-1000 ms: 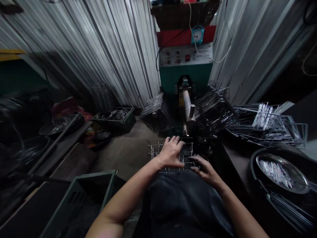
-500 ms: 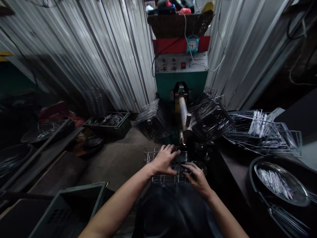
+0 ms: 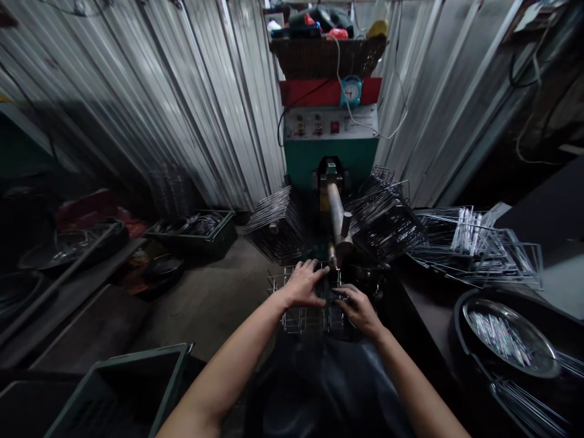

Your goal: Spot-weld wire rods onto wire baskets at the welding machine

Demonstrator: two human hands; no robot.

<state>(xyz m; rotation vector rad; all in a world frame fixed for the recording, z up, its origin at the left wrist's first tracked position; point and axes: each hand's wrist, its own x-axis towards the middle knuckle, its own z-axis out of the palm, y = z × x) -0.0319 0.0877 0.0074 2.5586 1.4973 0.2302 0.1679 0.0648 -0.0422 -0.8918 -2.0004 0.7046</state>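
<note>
A wire rack (image 3: 303, 319) of thin bright rods lies just beyond my dark apron, below the tip of the welding machine's arm (image 3: 336, 213). My left hand (image 3: 305, 285) is closed over the rack's upper middle, thumb and fingers bent around its rods. At the rack's right side, my right hand (image 3: 360, 309) has its fingers curled and pinched. Whatever is between those fingertips is too small and dark to make out. The rack's far edge is close to the arm's metal tip; whether they touch, I cannot tell.
Stacked wire frames flank the machine, left (image 3: 278, 225) and right (image 3: 387, 219). More frames (image 3: 483, 249) are piled at the right, near a metal bowl (image 3: 550, 359) of short rods. A green crate (image 3: 176, 359) stands at lower left. A clock (image 3: 350, 91) hangs on the machine.
The rack and both hands have shifted slightly away from my body, closer to the machine's tip. My view has tilted and turned a little. Both hands keep nearly the same pose.
</note>
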